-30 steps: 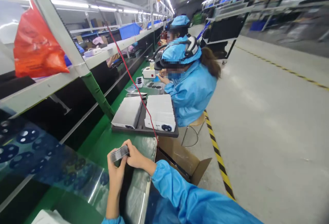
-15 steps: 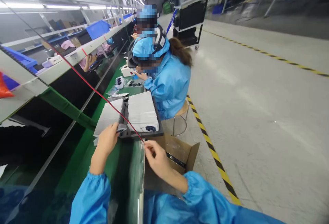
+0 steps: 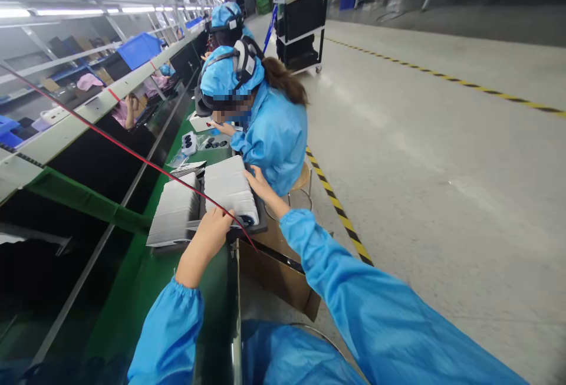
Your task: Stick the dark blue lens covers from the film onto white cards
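A dark tray (image 3: 167, 249) on the green bench carries two long rows of thin white pieces, a left row (image 3: 174, 214) and a right row (image 3: 230, 187). My left hand (image 3: 216, 223) sits at the tray's near end between the rows, fingers curled; what they hold is hidden. My right hand (image 3: 257, 183) reaches past it and lies with fingers stretched along the outer side of the right row. A red cord (image 3: 132, 155) runs slantwise over the tray and my left hand.
A person in a blue coat (image 3: 269, 131) sits on a stool (image 3: 303, 180) just beyond the tray, another farther back. A cardboard box (image 3: 276, 270) stands under the bench edge. Yellow-black floor tape (image 3: 336, 202) borders the aisle; a black cart (image 3: 300, 25) stands far off.
The view swung right along the bench. My left hand carried a small stack of thin pieces to the tray's near end. My right hand let go and reached to the right row's side.
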### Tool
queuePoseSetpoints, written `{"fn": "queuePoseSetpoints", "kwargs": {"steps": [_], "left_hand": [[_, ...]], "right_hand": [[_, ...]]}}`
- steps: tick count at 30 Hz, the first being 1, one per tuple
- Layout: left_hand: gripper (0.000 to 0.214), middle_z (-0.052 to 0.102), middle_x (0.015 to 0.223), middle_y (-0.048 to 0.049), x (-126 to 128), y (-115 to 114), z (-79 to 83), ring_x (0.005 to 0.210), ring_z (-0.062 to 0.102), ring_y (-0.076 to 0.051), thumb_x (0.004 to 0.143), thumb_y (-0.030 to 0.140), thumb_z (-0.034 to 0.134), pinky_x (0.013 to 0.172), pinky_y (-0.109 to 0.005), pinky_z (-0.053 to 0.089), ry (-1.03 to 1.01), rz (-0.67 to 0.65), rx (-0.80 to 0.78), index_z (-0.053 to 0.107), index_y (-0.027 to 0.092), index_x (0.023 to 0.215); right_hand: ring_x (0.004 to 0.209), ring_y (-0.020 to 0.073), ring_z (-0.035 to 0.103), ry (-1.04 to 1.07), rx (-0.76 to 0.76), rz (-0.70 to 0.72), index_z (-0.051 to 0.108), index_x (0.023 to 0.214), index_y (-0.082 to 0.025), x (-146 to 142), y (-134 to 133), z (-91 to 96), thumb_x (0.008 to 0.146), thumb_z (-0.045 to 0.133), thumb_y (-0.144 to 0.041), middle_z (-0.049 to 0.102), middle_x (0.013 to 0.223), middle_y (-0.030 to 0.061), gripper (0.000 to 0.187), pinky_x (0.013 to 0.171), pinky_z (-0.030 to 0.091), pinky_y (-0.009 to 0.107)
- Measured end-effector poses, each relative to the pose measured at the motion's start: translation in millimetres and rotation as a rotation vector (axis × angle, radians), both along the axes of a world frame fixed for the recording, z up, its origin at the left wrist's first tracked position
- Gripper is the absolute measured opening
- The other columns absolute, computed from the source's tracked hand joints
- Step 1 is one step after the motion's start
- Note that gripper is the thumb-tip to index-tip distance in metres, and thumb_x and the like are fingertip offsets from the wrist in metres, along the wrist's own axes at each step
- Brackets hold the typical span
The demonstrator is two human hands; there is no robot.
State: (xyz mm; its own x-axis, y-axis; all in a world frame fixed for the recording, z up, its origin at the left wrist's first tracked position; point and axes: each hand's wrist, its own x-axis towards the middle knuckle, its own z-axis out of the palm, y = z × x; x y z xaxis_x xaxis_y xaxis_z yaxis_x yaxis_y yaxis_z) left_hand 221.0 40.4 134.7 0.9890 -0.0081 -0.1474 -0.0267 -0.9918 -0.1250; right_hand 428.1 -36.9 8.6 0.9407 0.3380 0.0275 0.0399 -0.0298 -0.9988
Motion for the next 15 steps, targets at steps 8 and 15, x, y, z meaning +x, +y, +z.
{"fn": "queuePoseSetpoints", "kwargs": {"steps": [8,15], "left_hand": [[0.032,0.028,0.158,-0.0262,16.5,-6.7,-31.3,0.152,0.019,-0.038,0.085,0.004,0.058,0.115,-0.058,0.033,-0.093,-0.062,-0.071,0.049,0.014,0.114],[0.077,0.029,0.161,-0.0235,25.3,3.8,-38.5,0.153,0.020,-0.033,0.078,0.008,0.064,0.118,-0.052,0.032,-0.100,-0.031,-0.141,0.031,0.014,0.147]], "right_hand": [[0.147,0.0308,0.031,0.019,-0.104,0.078,0.037,0.148,-0.016,6.5,24.6,4.0,0.087,0.059,-0.051,0.036,0.157,0.0171,0.074,0.120,0.026,0.043],[0.143,0.0412,0.033,-0.025,-0.196,0.093,0.044,0.141,-0.011,33.1,32.2,15.1,0.085,0.062,-0.056,0.040,0.151,0.0254,0.074,0.118,0.018,0.060]]}}
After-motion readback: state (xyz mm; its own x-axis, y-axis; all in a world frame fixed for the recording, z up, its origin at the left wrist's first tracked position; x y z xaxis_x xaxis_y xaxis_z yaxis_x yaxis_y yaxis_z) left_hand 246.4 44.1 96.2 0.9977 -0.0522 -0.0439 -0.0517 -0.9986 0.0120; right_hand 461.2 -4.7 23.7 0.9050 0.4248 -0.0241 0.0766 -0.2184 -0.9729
